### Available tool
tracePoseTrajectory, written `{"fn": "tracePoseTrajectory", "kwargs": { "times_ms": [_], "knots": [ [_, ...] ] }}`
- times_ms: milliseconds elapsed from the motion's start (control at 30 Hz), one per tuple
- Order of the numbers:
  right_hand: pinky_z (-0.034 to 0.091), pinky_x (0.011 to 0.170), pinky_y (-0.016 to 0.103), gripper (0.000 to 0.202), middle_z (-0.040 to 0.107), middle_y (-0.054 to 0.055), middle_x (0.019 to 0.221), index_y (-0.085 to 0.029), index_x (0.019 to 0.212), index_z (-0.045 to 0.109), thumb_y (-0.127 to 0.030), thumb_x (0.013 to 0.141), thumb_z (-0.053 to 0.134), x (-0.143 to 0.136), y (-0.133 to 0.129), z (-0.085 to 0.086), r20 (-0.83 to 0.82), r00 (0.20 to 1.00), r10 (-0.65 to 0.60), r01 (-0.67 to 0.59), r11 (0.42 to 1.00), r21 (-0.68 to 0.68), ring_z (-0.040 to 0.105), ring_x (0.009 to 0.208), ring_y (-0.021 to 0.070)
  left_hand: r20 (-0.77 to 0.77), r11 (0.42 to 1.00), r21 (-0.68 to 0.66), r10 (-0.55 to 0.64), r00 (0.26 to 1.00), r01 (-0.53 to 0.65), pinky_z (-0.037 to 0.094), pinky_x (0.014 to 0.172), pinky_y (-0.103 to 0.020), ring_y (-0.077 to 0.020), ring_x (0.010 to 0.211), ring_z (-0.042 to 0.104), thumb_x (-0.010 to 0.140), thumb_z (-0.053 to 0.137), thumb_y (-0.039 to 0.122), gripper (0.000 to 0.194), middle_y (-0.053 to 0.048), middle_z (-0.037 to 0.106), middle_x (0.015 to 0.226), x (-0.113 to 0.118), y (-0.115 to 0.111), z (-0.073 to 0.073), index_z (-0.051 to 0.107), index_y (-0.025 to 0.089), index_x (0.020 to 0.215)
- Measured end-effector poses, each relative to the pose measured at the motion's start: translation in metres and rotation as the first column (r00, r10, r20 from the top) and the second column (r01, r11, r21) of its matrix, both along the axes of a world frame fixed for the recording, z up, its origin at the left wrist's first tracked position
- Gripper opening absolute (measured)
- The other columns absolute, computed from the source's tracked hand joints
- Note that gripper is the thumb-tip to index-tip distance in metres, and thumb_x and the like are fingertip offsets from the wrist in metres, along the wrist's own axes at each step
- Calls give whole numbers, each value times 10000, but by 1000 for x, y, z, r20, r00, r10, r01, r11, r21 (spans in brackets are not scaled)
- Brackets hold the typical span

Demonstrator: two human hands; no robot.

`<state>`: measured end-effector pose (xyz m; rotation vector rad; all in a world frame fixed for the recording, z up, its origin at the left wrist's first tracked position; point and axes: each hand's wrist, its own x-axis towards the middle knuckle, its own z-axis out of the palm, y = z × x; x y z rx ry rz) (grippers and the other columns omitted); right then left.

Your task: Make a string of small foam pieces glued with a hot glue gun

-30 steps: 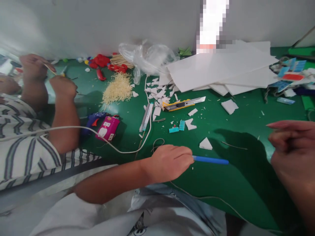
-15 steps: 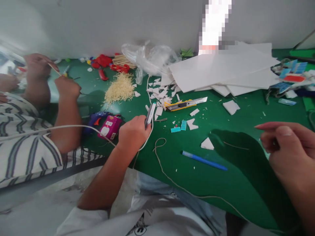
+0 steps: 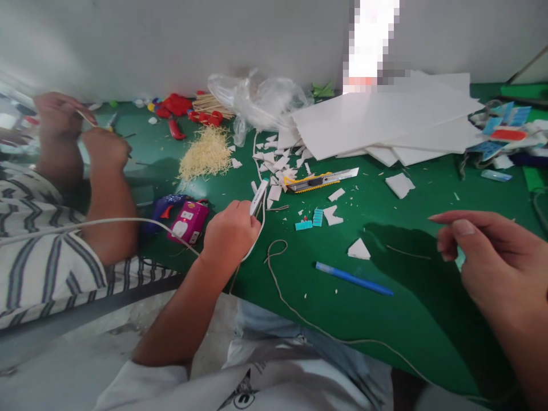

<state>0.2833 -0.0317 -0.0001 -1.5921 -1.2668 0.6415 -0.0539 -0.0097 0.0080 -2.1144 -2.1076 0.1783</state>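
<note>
My left hand (image 3: 231, 231) is closed around a small white tool with a teal end (image 3: 259, 197), left of the white scraps (image 3: 278, 165). A white cable (image 3: 128, 220) runs to this hand from the left. Over the table's right side hangs my right hand (image 3: 483, 245), its index finger stretched out and its other fingers curled; a small pale teal thing shows beneath the palm, and what it is I cannot make out. Between the hands lie a blue pen (image 3: 354, 278), a yellow cutter (image 3: 319, 182), two teal pieces (image 3: 317, 217) and a white offcut (image 3: 358, 249).
White boards (image 3: 385, 123) are stacked at the back beside a clear plastic bag (image 3: 274, 103). Yellow shreds (image 3: 205, 153) and a pink socket box (image 3: 189, 221) lie left. A person in a striped shirt (image 3: 47, 262) works at far left with a thin stick.
The tool in my left hand has tilted, its teal end still pointing up. My right hand has shifted slightly left. The other person's hands have also moved a little left.
</note>
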Motion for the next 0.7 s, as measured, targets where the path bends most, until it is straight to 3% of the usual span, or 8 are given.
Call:
{"fn": "tracePoseTrajectory", "kwargs": {
  "times_ms": [100, 133, 233, 300, 433, 500, 600, 700],
  "knots": [
    [418, 422, 275, 187, 583, -5, 526, -235, 791, 774, -416, 824, 741, 2, 1, 0, -72, 995, 62, -61, 998, 17, 498, 449, 119, 116, 992, 112, -67, 991, 54, 509, 656, -330, -251, 810, 707, 900, 500, 193, 217, -88, 728, 893, 8, -7, 9, 691, 180, 1001],
    [419, 413, 270, 202, 591, -5, 526, -237, 798, 774, -438, 811, 759, 3, 2, 1, -105, 988, 116, -115, 993, 23, 502, 443, 119, 207, 975, 180, -164, 964, 127, 524, 682, -319, -229, 812, 708, 921, 517, 213, 209, -71, 735, 910, 13, -11, 12, 684, 194, 1044],
    [450, 415, 258, 259, 641, 3, 575, -249, 918, 780, -470, 782, 787, 6, 2, 2, -158, 918, 365, -364, 931, 34, 568, 482, 137, 434, 821, 400, -561, 705, 407, 549, 759, -269, -160, 825, 703, 961, 548, 210, 128, -36, 751, 927, 36, -20, 17, 645, 198, 1044],
    [504, 458, 257, 317, 681, 5, 631, -268, 1018, 771, -439, 754, 811, 7, 0, 1, -120, 842, 526, -529, 849, 10, 625, 533, 154, 464, 740, 445, -672, 577, 504, 545, 786, -269, -154, 842, 684, 947, 570, 174, 79, -29, 753, 914, 54, -24, 16, 630, 186, 997],
    [582, 557, 275, 423, 778, 26, 811, -318, 1176, 745, -411, 767, 802, 4, -8, -4, 5, 719, 695, -694, 719, 39, 690, 583, 170, 498, 663, 364, -732, 464, 655, 505, 715, -294, -148, 728, 605, 996, 495, 188, 143, -6, 726, 813, 83, -26, 9, 633, 173, 962],
    [596, 615, 267, 319, 805, 31, 903, -352, 1172, 750, -345, 855, 724, 1, -10, -3, 49, 707, 706, -706, 700, 110, 739, 682, 180, 492, 619, 327, -757, 430, 714, 489, 700, -319, -168, 735, 592, 1011, 456, 190, 198, -18, 711, 808, 92, -25, 5, 649, 161, 974],
    [571, 579, 229, 254, 797, -1, 805, -360, 1029, 778, -188, 883, 662, -4, -7, 2, 115, 688, 716, -725, 676, 132, 734, 651, 155, 494, 600, 245, -753, 434, 762, 472, 678, -331, -188, 745, 585, 1013, 435, 199, 231, -37, 685, 818, 101, -23, 3, 659, 148, 988],
    [541, 503, 226, 189, 784, -1, 752, -336, 954, 778, -207, 880, 662, -6, -3, 8, 137, 694, 706, -720, 683, 126, 715, 597, 152, 519, 604, 156, -723, 455, 781, 458, 632, -301, -176, 720, 598, 1032, 440, 264, 249, -38, 663, 794, 107, -19, 1, 650, 151, 959]
  ]
}}
